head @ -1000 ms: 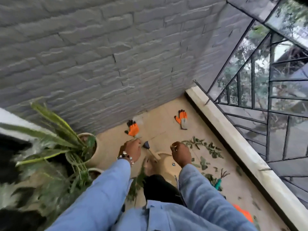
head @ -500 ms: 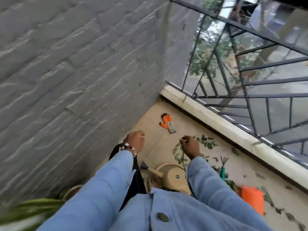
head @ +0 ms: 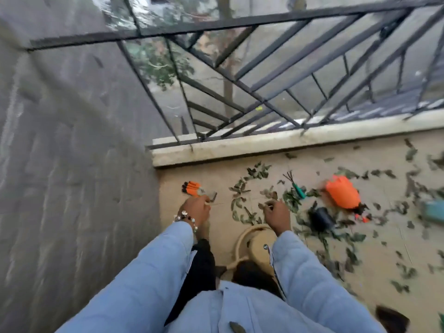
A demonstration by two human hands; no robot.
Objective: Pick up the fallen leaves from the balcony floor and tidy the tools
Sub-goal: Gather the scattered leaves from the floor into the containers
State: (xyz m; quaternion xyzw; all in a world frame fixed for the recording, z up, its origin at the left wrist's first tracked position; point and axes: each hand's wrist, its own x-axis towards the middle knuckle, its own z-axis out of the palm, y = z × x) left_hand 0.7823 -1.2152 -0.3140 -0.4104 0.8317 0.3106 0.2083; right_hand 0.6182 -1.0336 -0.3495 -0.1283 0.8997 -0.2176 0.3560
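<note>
Right hand (head: 276, 216) reaches down over the leaves (head: 242, 205) near the wall-side end of the balcony floor (head: 374, 263), fingers curled, seems to pinch a thin stem or leaf; blur, not certain. Left hand (head: 195, 210) hangs just beside the orange glove (head: 192, 187) in the floor corner by the wall, fingers loosely curled; cannot tell if it holds anything.

Step in hand, by my read: gathering leaves. Best to sweep the loose cluster together with spread fingers and lift in bunches rather than one by one, working from the wall corner outward along the curb (head: 288, 140).

Leaves are scattered all across the floor, thicker toward the right edge. Tools lie among them: small hand rake (head: 296, 186) near the curb, orange bag-like item (head: 342, 192), black item (head: 320, 219) just beside it, beige watering can (head: 254, 243) under the arms. Grey wall (head: 72, 164) on the left, metal railing (head: 264, 75) on the curb.
</note>
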